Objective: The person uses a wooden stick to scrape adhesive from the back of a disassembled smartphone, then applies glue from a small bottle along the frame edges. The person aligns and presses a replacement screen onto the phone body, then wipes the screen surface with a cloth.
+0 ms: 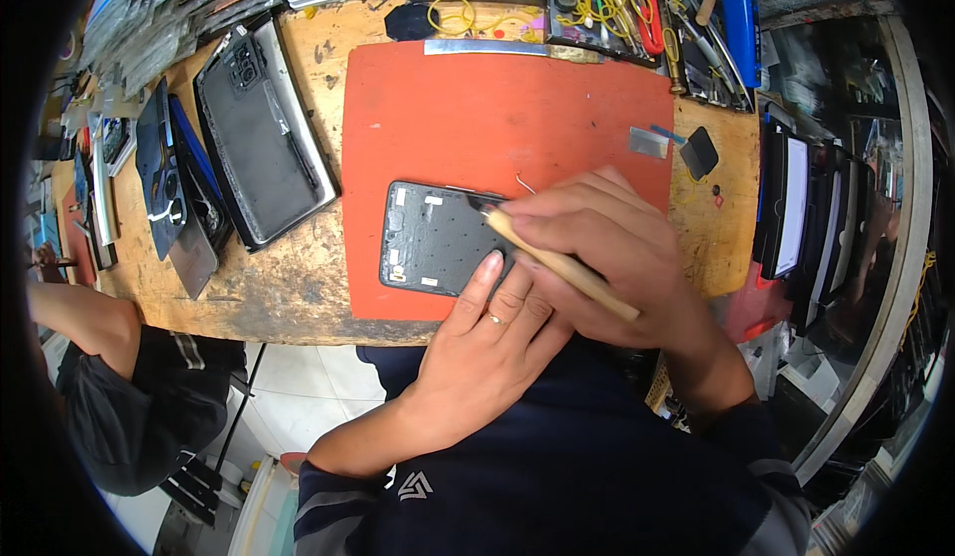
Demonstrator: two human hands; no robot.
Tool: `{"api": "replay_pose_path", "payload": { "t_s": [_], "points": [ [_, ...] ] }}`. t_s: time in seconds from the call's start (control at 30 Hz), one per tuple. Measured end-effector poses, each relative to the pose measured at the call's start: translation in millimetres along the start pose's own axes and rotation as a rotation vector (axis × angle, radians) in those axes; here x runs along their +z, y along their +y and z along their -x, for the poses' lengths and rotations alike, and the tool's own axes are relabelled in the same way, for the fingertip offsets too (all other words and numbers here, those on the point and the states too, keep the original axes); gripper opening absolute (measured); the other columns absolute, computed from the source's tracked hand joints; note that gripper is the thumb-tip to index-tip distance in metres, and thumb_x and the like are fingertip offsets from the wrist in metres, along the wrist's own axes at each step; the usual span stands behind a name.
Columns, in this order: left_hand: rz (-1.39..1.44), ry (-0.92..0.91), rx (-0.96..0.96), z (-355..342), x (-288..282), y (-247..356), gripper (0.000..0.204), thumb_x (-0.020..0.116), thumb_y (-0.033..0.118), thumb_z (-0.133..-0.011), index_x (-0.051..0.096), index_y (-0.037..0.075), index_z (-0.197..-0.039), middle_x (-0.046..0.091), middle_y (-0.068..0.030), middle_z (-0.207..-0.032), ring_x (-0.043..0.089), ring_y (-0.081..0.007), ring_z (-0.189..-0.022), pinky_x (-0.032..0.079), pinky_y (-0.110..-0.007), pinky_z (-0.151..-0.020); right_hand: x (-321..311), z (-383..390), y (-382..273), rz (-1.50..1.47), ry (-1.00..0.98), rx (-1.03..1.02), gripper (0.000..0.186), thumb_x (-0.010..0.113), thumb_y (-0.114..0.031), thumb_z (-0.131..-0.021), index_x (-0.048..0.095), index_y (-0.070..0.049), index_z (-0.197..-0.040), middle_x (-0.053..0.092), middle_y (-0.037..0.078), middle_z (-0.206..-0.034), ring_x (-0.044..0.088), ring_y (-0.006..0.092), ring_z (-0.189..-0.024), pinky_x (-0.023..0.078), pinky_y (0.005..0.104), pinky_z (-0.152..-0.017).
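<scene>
Lighting bright; right hand slightly motion-blurred; glare on plastic packets; straight edges bowed, rim blacked out.

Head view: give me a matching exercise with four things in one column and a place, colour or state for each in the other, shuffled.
Things:
1. Left hand
2. Mat
3. Right hand
4. Strip

Descriptions:
A. Silvery, lying along the mat's far edge
B. Grips a pale wooden handle
C. Orange-red, lying under the dark panel
D. Wears a ring, a fingertip over the panel

Right pairs: 1-D, 2-C, 3-B, 4-A
</scene>
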State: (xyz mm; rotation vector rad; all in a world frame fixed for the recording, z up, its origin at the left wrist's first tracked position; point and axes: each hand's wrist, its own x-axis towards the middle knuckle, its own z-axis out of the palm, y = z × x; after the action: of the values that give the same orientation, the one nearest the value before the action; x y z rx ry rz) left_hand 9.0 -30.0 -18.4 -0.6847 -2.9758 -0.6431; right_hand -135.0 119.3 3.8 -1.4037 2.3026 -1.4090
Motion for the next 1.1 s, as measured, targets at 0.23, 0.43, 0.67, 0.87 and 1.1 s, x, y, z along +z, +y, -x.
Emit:
{"api": "replay_pose_path", "payload": {
  "t_s": [0.23,0.43,0.67,0.87,1.1],
  "points": [
    [0.002,0.010,0.016,3.1,3.5,-3.3,0.037,0.074,0.026,-0.088,0.073,0.015,-0.122,0.063,-0.0148,-0.134,0.052,-0.0375,-0.139,0.031,-0.063,-0.121,34.1,-27.1,6.7,-0.061,0.057,-0.110,0.031,0.079,0.006,-0.081,0.068,0.005,-0.110,0.074,0.021,-0.106,0.073,0.0330,-0.087,0.053,0.0402,-0.076],
    [-0.003,0.015,0.018,3.5,4.9,-2.5,0.038,0.071,0.026,-0.087,0.073,0.013,-0.123,0.065,-0.0144,-0.133,0.053,-0.0373,-0.139,0.031,-0.063,-0.121,33.8,-29.9,6.9,-0.086,0.032,-0.099,0.031,0.079,0.007,-0.081,0.068,0.005,-0.110,0.075,0.020,-0.105,0.074,0.0331,-0.087,0.054,0.0401,-0.076],
    [-0.049,-0.051,0.063,8.1,6.6,-4.3,0.036,0.063,0.025,-0.090,0.073,0.009,-0.120,0.069,-0.0123,-0.131,0.057,-0.0322,-0.134,0.034,-0.057,-0.123,27.9,-15.8,-9.3,0.095,0.082,-0.088,0.028,0.077,-0.002,-0.080,0.068,0.004,-0.106,0.070,0.017,-0.101,0.067,0.0332,-0.081,0.052,0.0444,-0.073],
    [-0.191,-0.048,0.064,2.3,6.4,-3.2,0.037,0.063,0.024,-0.087,0.073,0.008,-0.119,0.070,-0.0138,-0.130,0.060,-0.0320,-0.131,0.037,-0.054,-0.123,38.9,-20.7,-0.4,0.076,0.034,-0.117,0.032,0.077,-0.004,-0.080,0.069,0.005,-0.110,0.070,0.018,-0.101,0.067,0.0332,-0.082,0.052,0.0439,-0.073],
    [-0.007,0.006,0.025,4.1,2.2,-2.8,0.038,0.064,0.023,-0.087,0.073,0.008,-0.121,0.070,-0.0135,-0.129,0.061,-0.0318,-0.131,0.036,-0.055,-0.124,26.7,-13.2,-5.8,0.108,0.034,-0.090,0.030,0.077,-0.005,-0.081,0.068,0.005,-0.109,0.070,0.017,-0.102,0.068,0.0340,-0.085,0.053,0.0437,-0.075]
  ]
}}
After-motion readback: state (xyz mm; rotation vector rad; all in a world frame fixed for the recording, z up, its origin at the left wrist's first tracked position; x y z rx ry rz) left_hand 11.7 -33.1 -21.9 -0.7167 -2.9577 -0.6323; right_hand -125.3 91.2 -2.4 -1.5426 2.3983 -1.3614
